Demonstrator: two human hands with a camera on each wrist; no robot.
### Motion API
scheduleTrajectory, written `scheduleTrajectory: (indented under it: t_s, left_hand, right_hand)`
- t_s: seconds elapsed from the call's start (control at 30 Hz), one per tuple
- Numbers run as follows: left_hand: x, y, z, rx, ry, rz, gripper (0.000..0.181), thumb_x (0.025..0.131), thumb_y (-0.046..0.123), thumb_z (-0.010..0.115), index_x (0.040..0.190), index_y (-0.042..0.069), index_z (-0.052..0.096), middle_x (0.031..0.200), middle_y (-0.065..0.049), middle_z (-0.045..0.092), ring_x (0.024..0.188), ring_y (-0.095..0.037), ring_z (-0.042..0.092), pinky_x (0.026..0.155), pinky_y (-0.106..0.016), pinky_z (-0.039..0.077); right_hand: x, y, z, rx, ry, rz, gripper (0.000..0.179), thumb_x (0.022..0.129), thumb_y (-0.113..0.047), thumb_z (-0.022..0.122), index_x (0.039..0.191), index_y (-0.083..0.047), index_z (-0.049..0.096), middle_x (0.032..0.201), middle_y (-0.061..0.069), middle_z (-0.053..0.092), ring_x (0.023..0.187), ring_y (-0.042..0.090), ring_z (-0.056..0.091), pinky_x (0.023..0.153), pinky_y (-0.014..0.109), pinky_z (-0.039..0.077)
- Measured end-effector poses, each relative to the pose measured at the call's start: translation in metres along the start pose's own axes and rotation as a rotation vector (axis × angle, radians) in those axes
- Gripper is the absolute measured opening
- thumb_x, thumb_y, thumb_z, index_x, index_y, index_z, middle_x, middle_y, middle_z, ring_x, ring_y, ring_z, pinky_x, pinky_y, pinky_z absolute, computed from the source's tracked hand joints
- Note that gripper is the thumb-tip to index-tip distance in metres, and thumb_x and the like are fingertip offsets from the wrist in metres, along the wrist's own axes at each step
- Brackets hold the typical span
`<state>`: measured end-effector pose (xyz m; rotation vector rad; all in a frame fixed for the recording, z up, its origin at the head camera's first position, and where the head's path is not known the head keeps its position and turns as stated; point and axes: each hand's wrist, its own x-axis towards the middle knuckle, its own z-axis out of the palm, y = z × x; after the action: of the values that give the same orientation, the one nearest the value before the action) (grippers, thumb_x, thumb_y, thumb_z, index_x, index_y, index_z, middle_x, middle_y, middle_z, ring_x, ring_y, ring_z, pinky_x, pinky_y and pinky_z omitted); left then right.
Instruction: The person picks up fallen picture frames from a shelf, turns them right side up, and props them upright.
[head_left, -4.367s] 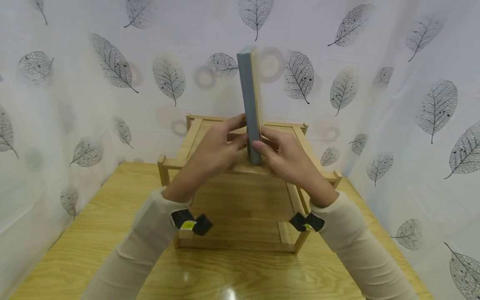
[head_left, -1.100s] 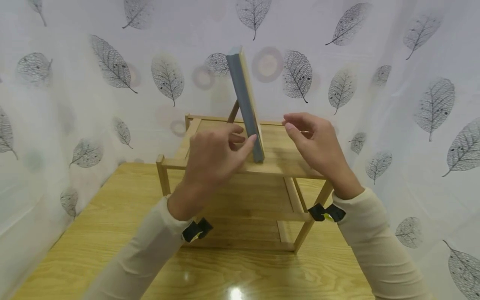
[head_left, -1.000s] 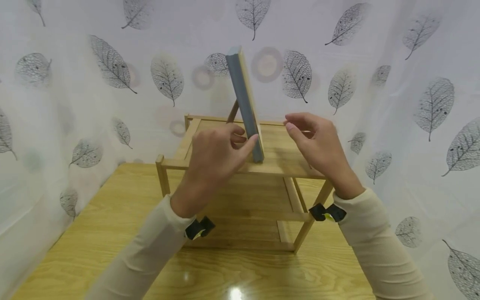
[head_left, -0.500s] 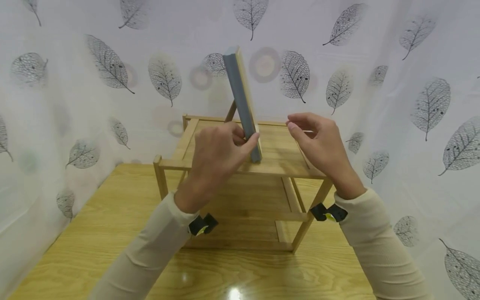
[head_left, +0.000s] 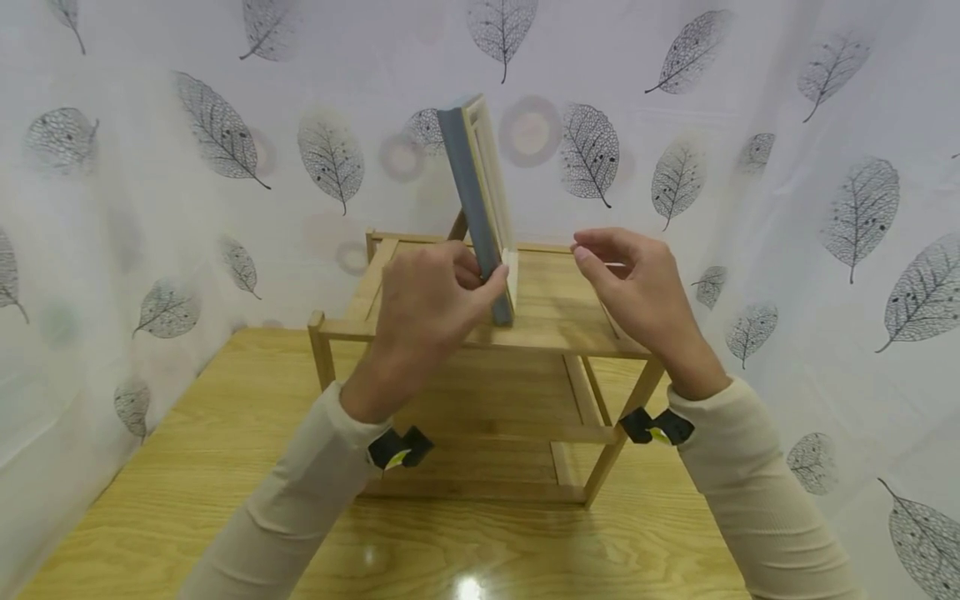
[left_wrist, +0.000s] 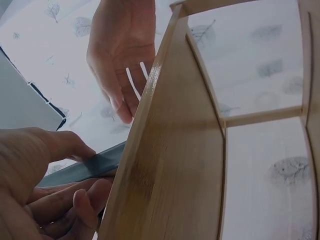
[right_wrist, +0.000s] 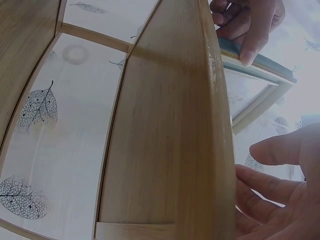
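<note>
We find the blue-edged frame (head_left: 468, 183) standing on the top board of the wooden rack (head_left: 562, 292), close to the front edge, turned nearly edge-on to the head view and tilted with its upper end to the left; a brown strut (head_left: 458, 225) slants behind it, its foot hidden from us by the left hand (head_left: 427, 308).

That hand pinches the frame low down, thumb on the blue edge and fingers behind; the right hand (head_left: 641, 287) is apart from it to the right, fingers loosely bent, holding nothing.

We judge the chief hazard to be a topple to the left, should the strut fold or slip once the pinch is released; we cannot tell whether it is fully spread or bears firmly on the board.

We note secondly that the grip is low and the frame tall; a careless twist there could swing the upper end well out of line.

Thirdly, the lower end sits near the rack's front edge; a pull toward the person could carry it over, with a drop to the table (head_left: 187, 433) below.
</note>
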<state>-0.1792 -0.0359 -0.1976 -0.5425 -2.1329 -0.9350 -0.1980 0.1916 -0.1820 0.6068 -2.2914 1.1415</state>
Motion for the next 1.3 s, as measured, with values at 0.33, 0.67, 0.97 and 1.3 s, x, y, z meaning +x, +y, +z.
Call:
scheduleTrajectory:
  t_s: [0.33, 0.67, 0.97, 1.3]
  left_hand:
    - [0.002, -0.008, -0.008, -0.043, -0.005, -0.043, 0.023, 0.086, 0.024, 0.079, 0.078, 0.004, 0.075, 0.07, -0.004, 0.074, 0.058, -0.009, 0.069, 0.058, -0.03, 0.054]
    - [0.004, -0.014, -0.022, -0.095, -0.092, -0.158, 0.025, 0.086, 0.029, 0.079, 0.081, 0.004, 0.074, 0.077, -0.005, 0.075, 0.065, -0.012, 0.071, 0.059, -0.031, 0.058]
    - [0.004, -0.018, -0.03, -0.126, -0.147, -0.217, 0.024, 0.086, 0.029, 0.078, 0.085, 0.005, 0.074, 0.082, -0.004, 0.076, 0.068, -0.013, 0.072, 0.058, -0.031, 0.058]
    - [0.005, -0.023, -0.036, -0.143, -0.147, -0.198, 0.022, 0.085, 0.026, 0.076, 0.084, 0.004, 0.075, 0.079, -0.004, 0.076, 0.069, -0.014, 0.072, 0.062, -0.032, 0.059]
  right_hand:
    - [0.0, 0.001, 0.001, -0.002, 0.002, -0.003, 0.028, 0.101, -0.016, 0.062, 0.12, 0.003, 0.07, 0.117, 0.014, 0.072, 0.104, 0.02, 0.068, 0.088, 0.028, 0.056]
    - [0.001, 0.003, 0.0, -0.01, 0.003, 0.002, 0.032, 0.101, -0.018, 0.062, 0.123, 0.004, 0.068, 0.12, 0.02, 0.07, 0.107, 0.025, 0.067, 0.089, 0.025, 0.055]
    - [0.002, 0.003, 0.001, -0.005, -0.002, -0.002, 0.031, 0.101, -0.017, 0.062, 0.122, 0.004, 0.069, 0.119, 0.019, 0.071, 0.106, 0.023, 0.068, 0.088, 0.023, 0.055]
    - [0.002, 0.002, 0.002, -0.014, -0.012, 0.002, 0.03, 0.101, -0.016, 0.062, 0.122, 0.004, 0.069, 0.12, 0.017, 0.071, 0.107, 0.022, 0.068, 0.089, 0.028, 0.056]
